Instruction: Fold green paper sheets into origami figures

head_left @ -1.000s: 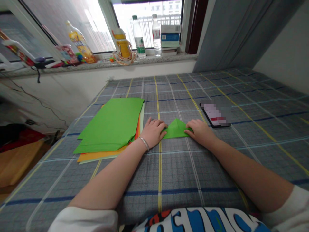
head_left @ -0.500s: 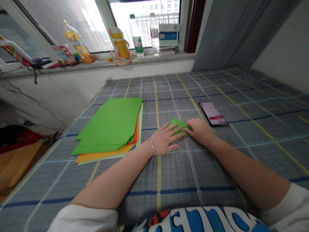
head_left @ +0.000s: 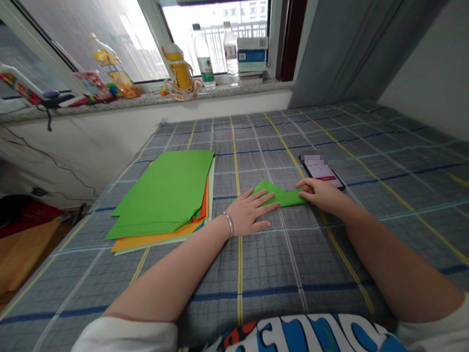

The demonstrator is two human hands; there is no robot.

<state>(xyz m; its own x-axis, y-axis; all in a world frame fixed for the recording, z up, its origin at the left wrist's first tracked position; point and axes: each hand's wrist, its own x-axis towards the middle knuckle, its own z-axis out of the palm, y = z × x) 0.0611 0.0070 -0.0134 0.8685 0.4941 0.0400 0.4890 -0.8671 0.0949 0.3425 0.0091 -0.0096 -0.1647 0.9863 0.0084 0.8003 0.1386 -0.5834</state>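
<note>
A folded piece of green paper [head_left: 287,198] lies on the checked cloth, with a peaked middle and a long narrow strip to the right. My left hand [head_left: 251,212] rests flat over its left part, fingers spread, hiding some of it. At the strip's right end, my right hand [head_left: 320,194] is closed, thumb and fingers pinching the paper's tip. Left of my hands is a stack of coloured sheets [head_left: 164,190], green on top, with orange, red and pale green edges showing below.
A phone [head_left: 322,171] with a lit screen lies just beyond my right hand. Bottles, including a green-capped bottle [head_left: 204,58], a yellow cup [head_left: 181,73] and stacked boxes [head_left: 252,56] stand on the windowsill [head_left: 216,93]. A grey curtain [head_left: 348,49] hangs at the right.
My right hand has moved right, from near the paper's middle to its right end, and more of the green strip now shows. The left hand stays in place.
</note>
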